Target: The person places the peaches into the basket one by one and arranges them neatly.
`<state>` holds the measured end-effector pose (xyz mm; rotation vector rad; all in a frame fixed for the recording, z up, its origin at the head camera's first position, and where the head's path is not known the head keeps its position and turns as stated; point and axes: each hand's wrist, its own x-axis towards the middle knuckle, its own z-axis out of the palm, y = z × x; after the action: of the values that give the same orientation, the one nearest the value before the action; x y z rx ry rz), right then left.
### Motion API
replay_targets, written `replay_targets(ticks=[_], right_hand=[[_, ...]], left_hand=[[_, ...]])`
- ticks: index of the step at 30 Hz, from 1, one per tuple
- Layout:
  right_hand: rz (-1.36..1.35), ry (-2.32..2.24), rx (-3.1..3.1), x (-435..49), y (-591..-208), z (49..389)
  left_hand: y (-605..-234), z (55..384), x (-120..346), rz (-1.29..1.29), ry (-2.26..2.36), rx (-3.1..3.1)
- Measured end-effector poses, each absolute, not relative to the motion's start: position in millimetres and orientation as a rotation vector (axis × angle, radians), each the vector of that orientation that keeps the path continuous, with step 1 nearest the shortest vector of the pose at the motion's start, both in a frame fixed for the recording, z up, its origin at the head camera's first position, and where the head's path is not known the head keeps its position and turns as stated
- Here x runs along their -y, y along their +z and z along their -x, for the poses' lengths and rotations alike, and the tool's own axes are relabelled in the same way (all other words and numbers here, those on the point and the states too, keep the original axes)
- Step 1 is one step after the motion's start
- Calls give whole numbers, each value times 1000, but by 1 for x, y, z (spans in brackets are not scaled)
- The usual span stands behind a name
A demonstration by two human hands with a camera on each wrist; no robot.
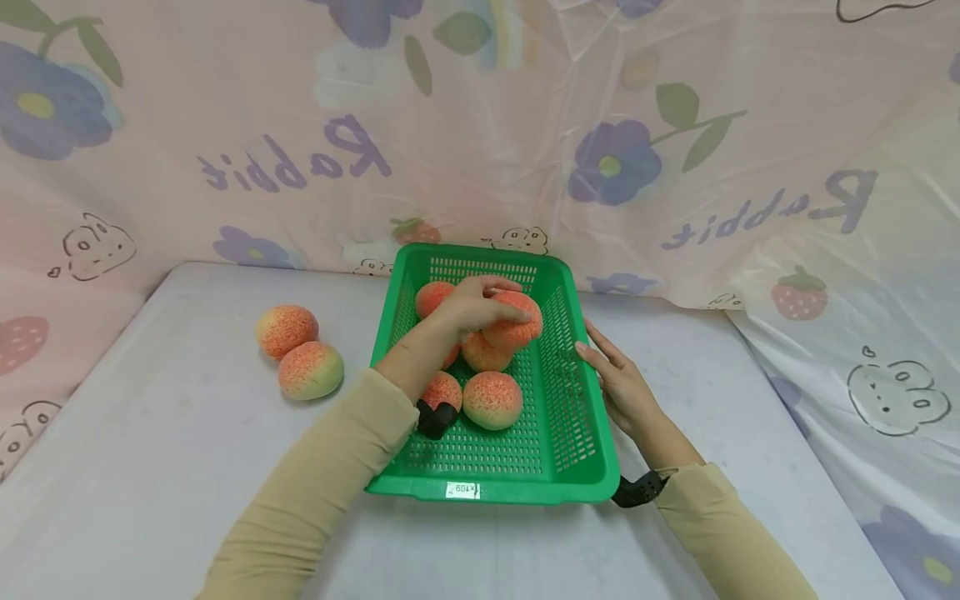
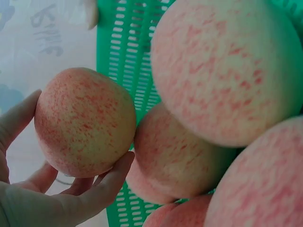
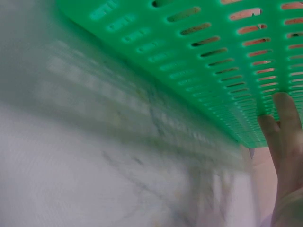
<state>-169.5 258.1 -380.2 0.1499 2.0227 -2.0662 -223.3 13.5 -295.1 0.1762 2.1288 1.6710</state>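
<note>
In the head view my left hand (image 1: pixel 480 307) grips a peach (image 1: pixel 517 321) above the far half of a green plastic basket (image 1: pixel 585 425). The left wrist view shows thumb and fingers spread round the held peach (image 2: pixel 85 123), which overlaps another peach (image 2: pixel 175 151) there. Several peaches lie in the basket, among them a red and yellow-green one (image 1: pixel 492 402) near the middle; my left forearm hides part of them. At the basket's right side, my right hand (image 1: pixel 626 387) holds the rim, thumb on top. Its fingers (image 3: pixel 284 111) lie against the slotted outer wall.
Two more peaches, one reddish (image 1: pixel 287 331) and one greener (image 1: pixel 311 371), lie on the white table (image 1: pixel 187 467) left of the basket. A patterned cloth (image 1: pixel 480 167) hangs behind the table, close to the basket's far end.
</note>
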Motion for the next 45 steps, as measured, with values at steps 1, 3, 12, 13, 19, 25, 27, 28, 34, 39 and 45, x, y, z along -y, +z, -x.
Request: replay_targets(ticks=[1,3,12,13,19,25,27,28,34,39,45], right_hand=[[-148,-2071,-2016,-258,-380,169],[-148,-2077,-2008,-259,-380,169],[-156,-2121,-1950,-259,-379,168],[-161,-2124,-1946,-258,-378,168],[-179,-2134,-1941,-257,-377,168],[-162,-2100,-1979,-256,-376,168],[-159,-2079,-2006,-256,-376,168],[-163,-2074,-2013,-256,-375,168],[-197,-2092,-1982,-256,-375,165],[-188,-2105,-1963,-255,-375,165],[-159,-2128,-1917,-254,-374,164]], left_hand=[[-296,223,-15,-186,1659,-2138],[-297,221,-18,-202,1640,-2161],[-299,219,-26,-190,1645,-2156],[-299,219,-26,-185,1648,-2158],[-298,221,-24,-181,1607,-2183],[-298,220,-15,-188,1591,-2183],[-296,220,-10,-187,1608,-2168],[-294,221,-7,-187,1613,-2162],[-287,224,15,-166,1588,-2192],[-283,228,41,-157,1581,-2251],[-277,227,69,-154,1611,-2228]])
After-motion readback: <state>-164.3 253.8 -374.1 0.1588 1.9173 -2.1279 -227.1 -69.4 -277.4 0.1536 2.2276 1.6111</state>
